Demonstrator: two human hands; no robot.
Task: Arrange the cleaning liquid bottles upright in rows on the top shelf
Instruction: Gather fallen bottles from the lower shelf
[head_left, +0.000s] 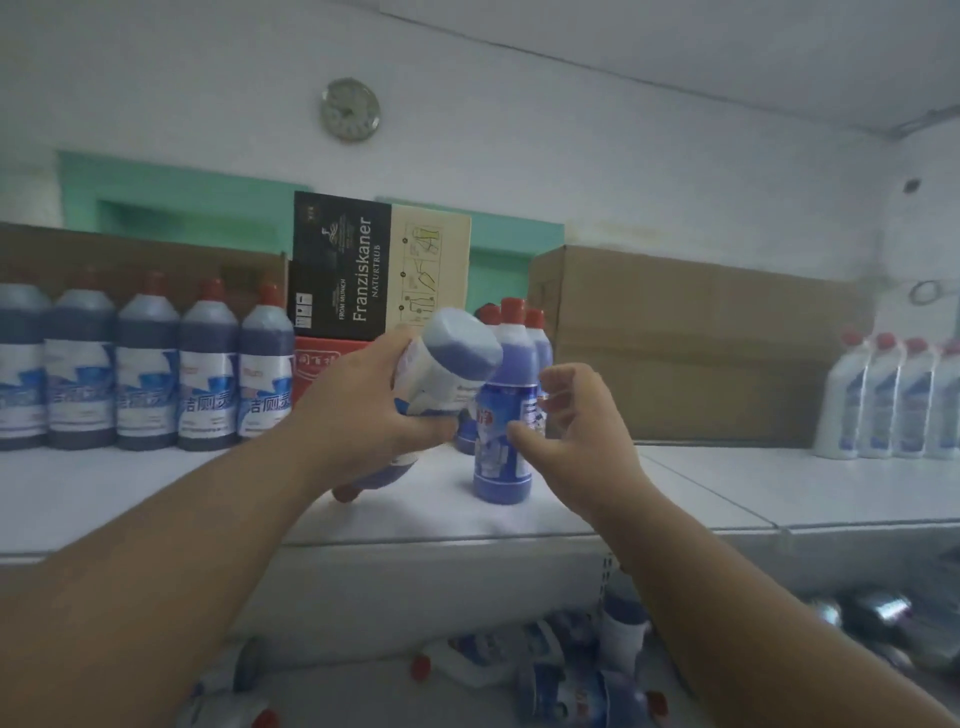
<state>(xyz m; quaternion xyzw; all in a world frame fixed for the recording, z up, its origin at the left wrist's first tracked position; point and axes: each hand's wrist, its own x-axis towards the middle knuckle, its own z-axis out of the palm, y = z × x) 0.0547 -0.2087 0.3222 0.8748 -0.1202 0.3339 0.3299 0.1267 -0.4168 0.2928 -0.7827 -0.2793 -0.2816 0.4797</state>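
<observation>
Bottles (145, 364) already stand in a row at nine o'clock; left hand (363, 410) grips an upturned bottle (441, 364), right hand (576, 431) fingers loosely curled beside an upright bottle (504, 431); more lie below (571, 680).

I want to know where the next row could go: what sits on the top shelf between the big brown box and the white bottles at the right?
Nothing: the head view shows bare shelf between brown box and white bottles.

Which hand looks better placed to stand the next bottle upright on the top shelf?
Left hand: it already grips an upside-down blue bottle over the white shelf. The right hand holds nothing.
</observation>
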